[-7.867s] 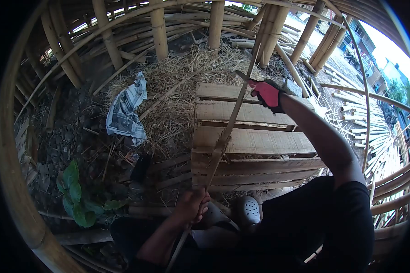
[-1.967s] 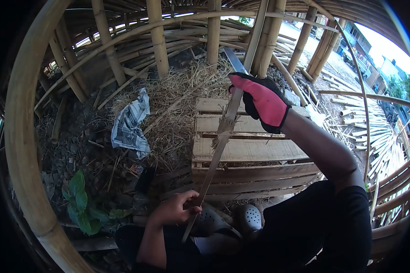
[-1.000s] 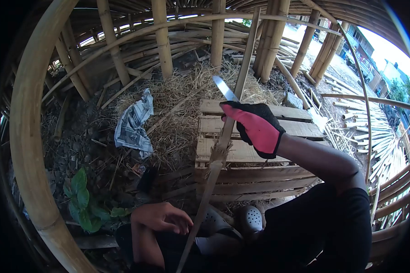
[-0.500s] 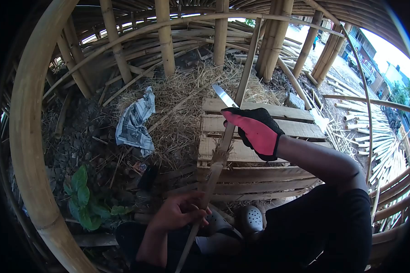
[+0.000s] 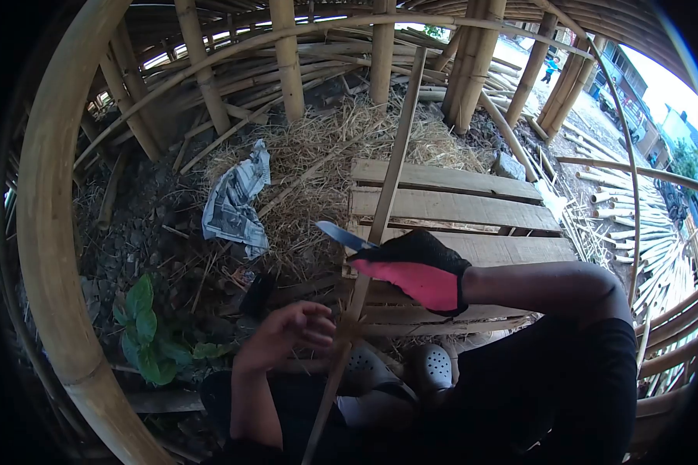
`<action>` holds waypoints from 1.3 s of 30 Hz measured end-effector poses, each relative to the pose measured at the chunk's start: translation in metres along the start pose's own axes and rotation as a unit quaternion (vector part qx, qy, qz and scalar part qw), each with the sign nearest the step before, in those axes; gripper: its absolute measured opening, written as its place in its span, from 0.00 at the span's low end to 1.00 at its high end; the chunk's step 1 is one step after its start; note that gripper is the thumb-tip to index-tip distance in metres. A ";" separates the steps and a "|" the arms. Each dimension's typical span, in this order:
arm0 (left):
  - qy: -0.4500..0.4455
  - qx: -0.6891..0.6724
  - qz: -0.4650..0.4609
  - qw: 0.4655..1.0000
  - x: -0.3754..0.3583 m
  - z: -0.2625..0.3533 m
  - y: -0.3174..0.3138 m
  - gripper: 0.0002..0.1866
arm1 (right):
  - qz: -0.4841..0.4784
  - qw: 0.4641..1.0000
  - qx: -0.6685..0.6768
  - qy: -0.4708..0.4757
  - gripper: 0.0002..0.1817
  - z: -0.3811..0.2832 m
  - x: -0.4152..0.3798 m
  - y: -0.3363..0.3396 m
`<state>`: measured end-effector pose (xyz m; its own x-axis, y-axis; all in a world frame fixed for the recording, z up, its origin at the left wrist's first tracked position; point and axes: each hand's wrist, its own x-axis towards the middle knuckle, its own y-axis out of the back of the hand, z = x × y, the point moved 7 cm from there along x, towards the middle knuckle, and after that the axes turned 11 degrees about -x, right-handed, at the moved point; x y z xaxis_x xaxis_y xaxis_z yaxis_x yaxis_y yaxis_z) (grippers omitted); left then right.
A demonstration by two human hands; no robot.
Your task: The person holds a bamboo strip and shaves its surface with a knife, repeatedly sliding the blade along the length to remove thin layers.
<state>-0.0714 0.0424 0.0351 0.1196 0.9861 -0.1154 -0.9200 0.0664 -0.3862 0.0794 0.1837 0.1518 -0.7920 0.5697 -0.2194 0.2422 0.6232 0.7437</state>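
Note:
A long bamboo strip [image 5: 393,167] slants from my lap up past the front of a wooden slatted crate [image 5: 473,205]. My right hand [image 5: 415,271], in a pink and black glove, is closed around a knife [image 5: 341,235]. Its blade points left across the strip, and the glove lies against the strip; the handle is hidden in my grip. To the left of the strip's lower part is my bare left hand [image 5: 287,335]. Its fingers are loosely bent and apart, holding nothing. Frayed shavings [image 5: 351,327] cling to the strip beside it.
Crumpled newspaper [image 5: 236,203] lies on straw [image 5: 318,155] and stony ground. A green leafy plant [image 5: 141,325] grows at lower left. A thick bamboo pole [image 5: 50,217] curves up the left side. Cut bamboo poles [image 5: 636,225] are piled at right. A distant person [image 5: 551,68] stands outside.
My right hand and the knife have moved down the strip toward me, and the blade has turned leftward. My left hand has come off the strip and opened, shifting up and left.

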 end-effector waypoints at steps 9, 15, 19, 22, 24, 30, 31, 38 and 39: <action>0.022 -0.170 0.070 0.983 0.012 -0.033 -0.039 0.27 | 0.062 0.866 -0.322 0.377 0.19 -0.025 -0.011 -0.047; -0.026 -0.101 0.131 0.986 0.018 -0.030 -0.023 0.22 | -0.037 0.946 -0.237 0.219 0.25 0.012 0.011 -0.047; -0.034 -0.032 0.146 0.988 0.018 -0.032 -0.011 0.21 | 0.062 0.986 -0.145 0.058 0.29 0.003 0.014 0.004; -0.003 -0.115 0.130 0.985 0.018 -0.032 -0.014 0.13 | 0.149 0.981 -0.089 -0.083 0.32 0.035 0.018 0.028; -0.003 -0.052 0.063 0.997 0.020 -0.030 -0.020 0.07 | 0.136 0.985 0.034 -0.095 0.32 0.040 0.022 0.030; -0.033 0.052 -0.110 0.992 0.017 -0.038 -0.040 0.13 | 0.064 0.997 -0.004 -0.049 0.28 0.030 0.016 0.022; -0.032 0.053 -0.110 0.992 0.016 -0.036 -0.043 0.13 | 0.080 0.996 -0.028 0.027 0.27 0.023 0.015 0.021; 0.026 -0.124 0.008 0.992 0.021 -0.030 -0.020 0.19 | 0.035 0.997 0.050 -0.036 0.27 0.043 0.027 0.011; -0.010 -0.020 0.060 0.998 0.022 -0.024 -0.006 0.17 | 0.032 0.997 0.049 -0.057 0.28 0.048 0.028 0.010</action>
<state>-0.0546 0.0601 0.0125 0.0022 0.9894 -0.1449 -0.9115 -0.0576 -0.4072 0.0865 0.2315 0.1229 -0.7060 0.6632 -0.2487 0.3479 0.6305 0.6939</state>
